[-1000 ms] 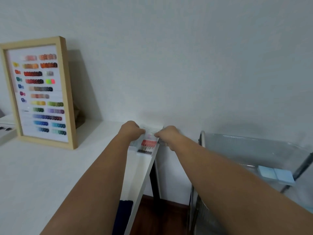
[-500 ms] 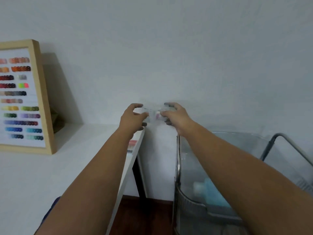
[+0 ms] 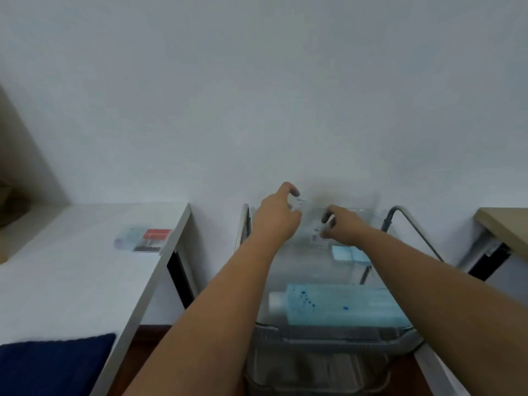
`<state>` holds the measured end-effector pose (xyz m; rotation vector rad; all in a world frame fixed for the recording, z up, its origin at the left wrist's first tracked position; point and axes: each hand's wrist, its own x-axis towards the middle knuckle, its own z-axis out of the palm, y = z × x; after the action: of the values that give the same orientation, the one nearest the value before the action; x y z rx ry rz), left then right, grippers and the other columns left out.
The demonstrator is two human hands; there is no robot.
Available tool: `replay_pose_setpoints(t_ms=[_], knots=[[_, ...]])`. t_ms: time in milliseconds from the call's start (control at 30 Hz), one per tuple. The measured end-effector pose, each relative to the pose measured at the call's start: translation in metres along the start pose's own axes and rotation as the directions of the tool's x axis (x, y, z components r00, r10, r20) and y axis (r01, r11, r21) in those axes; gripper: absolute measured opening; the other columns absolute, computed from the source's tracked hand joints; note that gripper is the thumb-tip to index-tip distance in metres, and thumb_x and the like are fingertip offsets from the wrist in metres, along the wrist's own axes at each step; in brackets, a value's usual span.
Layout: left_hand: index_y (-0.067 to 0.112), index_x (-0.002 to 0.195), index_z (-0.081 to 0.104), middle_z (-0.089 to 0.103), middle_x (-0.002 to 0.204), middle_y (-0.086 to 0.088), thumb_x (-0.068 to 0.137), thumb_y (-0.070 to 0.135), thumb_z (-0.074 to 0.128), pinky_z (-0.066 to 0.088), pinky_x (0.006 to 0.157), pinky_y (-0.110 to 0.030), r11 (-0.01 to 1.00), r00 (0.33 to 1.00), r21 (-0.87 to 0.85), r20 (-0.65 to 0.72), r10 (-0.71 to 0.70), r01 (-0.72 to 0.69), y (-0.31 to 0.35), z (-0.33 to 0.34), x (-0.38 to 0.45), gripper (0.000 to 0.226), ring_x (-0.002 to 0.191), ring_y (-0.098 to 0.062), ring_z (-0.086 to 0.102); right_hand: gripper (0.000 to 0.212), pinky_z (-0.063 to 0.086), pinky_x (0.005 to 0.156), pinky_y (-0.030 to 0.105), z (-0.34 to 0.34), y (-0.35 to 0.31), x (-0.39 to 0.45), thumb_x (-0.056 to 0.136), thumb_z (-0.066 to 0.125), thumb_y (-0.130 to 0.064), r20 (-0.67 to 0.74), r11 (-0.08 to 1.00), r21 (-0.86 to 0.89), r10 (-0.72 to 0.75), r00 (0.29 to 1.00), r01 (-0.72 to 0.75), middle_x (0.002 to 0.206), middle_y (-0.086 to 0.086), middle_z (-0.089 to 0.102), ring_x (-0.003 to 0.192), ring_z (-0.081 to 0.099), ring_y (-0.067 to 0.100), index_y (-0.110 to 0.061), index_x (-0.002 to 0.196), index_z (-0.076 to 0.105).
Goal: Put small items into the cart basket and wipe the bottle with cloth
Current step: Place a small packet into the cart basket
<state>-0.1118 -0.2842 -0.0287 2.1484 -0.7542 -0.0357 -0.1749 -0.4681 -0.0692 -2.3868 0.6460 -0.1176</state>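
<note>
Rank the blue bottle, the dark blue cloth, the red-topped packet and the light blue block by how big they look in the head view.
1. Blue bottle and dark blue cloth: too close to call, since the cloth is cut off by the frame and nearer the camera.
2. Red-topped packet.
3. Light blue block, partly hidden by the right forearm.
</note>
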Motion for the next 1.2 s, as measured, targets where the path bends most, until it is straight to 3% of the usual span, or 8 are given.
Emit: replay_pose_setpoints(t_ms=[133, 200, 533, 600, 733, 933, 1033, 1200], knots=[[0.027, 0.109, 0.046, 0.059, 0.075, -0.004, 0.086, 0.008, 0.053, 0.043, 0.049, -0.03, 0.973, 0.989, 0.207, 0.089, -0.12, 0.099, -0.027, 0.04, 0.005, 0.031, 0.062, -0.02, 0.056, 0.029, 0.041, 0.063, 0.026, 0.016, 0.017, 0.013, 0.076, 0.077, -0.014, 0.127, 0.993, -0.113, -0.007, 0.992, 0.022, 0.089, 0.006, 0.059, 0.077, 0.055, 0.02, -0.017, 0.097, 0.057], [0.027, 0.106, 0.046, 0.058, 0.077, -0.003, 0.087, 0.011, 0.057, 0.044, 0.055, -0.03, 0.955, 0.975, 0.252, 0.119, -0.19, 0.155, -0.04, 0.054, 0.011, 0.027, 0.067, -0.022, 0.059, 0.03, 0.04, 0.062, 0.026, 0.023, 0.021, 0.021, 0.076, 0.077, -0.014, 0.16, 0.993, -0.116, -0.013, 0.987, 0.032, 0.089, 0.005, 0.057, 0.078, 0.054, 0.02, -0.018, 0.096, 0.056], [0.017, 0.103, 0.048, 0.058, 0.112, -0.01, 0.087, 0.012, 0.068, 0.041, 0.071, -0.026, 0.912, 0.897, 0.159, 0.181, -0.404, 0.378, -0.065, 0.106, 0.038, 0.027, 0.09, -0.021, 0.054, 0.022, 0.036, 0.067, 0.026, 0.036, 0.044, 0.042, 0.082, 0.069, -0.013, 0.116, 0.962, -0.244, -0.099, 0.988, 0.125, 0.091, 0.007, 0.056, 0.083, 0.051, 0.022, -0.011, 0.1, 0.056], [0.013, 0.11, 0.052, 0.059, 0.115, -0.011, 0.088, 0.013, 0.068, 0.042, 0.072, -0.027, 0.905, 0.893, 0.187, 0.177, -0.414, 0.382, -0.066, 0.113, 0.039, 0.028, 0.095, -0.024, 0.057, 0.024, 0.04, 0.071, 0.028, 0.037, 0.046, 0.042, 0.086, 0.064, -0.018, 0.097, 0.909, -0.376, -0.153, 0.983, 0.179, 0.106, 0.012, 0.061, 0.092, 0.057, 0.027, -0.01, 0.107, 0.057], [0.008, 0.115, 0.055, 0.061, 0.116, -0.015, 0.09, 0.014, 0.064, 0.045, 0.075, -0.029, 0.909, 0.916, 0.234, 0.129, -0.381, 0.345, -0.069, 0.12, 0.039, 0.028, 0.103, -0.03, 0.061, 0.025, 0.044, 0.081, 0.034, 0.039, 0.049, 0.043, 0.09, 0.058, -0.023, 0.097, 0.645, -0.713, -0.296, 0.95, 0.274, 0.114, 0.009, 0.064, 0.103, 0.061, 0.029, -0.016, 0.114, 0.06], [0.015, 0.103, 0.06, 0.064, 0.102, -0.014, 0.083, 0.012, 0.075, 0.058, 0.071, -0.034, 0.919, 0.897, 0.196, 0.221, -0.382, 0.343, -0.067, 0.116, 0.035, 0.025, 0.082, -0.027, 0.067, 0.016, 0.04, 0.079, 0.034, 0.038, 0.043, 0.043, 0.092, 0.054, -0.015, 0.131, 0.535, -0.8, -0.288, 0.949, 0.272, 0.107, 0.008, 0.065, 0.099, 0.062, 0.029, -0.013, 0.102, 0.067], [0.017, 0.113, 0.064, 0.058, 0.097, -0.005, 0.075, 0.012, 0.084, 0.051, 0.054, -0.024, 0.913, 0.836, 0.214, 0.369, -0.406, 0.348, -0.061, 0.108, 0.035, 0.044, 0.064, -0.016, 0.06, 0.023, 0.041, 0.082, 0.035, 0.04, 0.043, 0.041, 0.091, 0.056, -0.015, 0.159, 0.547, -0.786, -0.273, 0.949, 0.289, 0.112, 0.007, 0.063, 0.101, 0.06, 0.028, -0.017, 0.11, 0.067], [0.015, 0.125, 0.063, 0.059, 0.121, -0.011, 0.07, 0.004, 0.086, 0.054, 0.088, -0.032, 0.92, 0.846, 0.303, 0.395, -0.36, 0.25, -0.057, 0.109, 0.031, 0.061, 0.102, -0.026, 0.063, 0.039, 0.042, 0.087, 0.036, 0.038, 0.046, 0.038, 0.088, 0.064, -0.032, 0.298, 0.687, -0.628, -0.223, 0.928, 0.366, 0.124, 0.005, 0.054, 0.112, 0.053, 0.026, -0.026, 0.126, 0.061]])
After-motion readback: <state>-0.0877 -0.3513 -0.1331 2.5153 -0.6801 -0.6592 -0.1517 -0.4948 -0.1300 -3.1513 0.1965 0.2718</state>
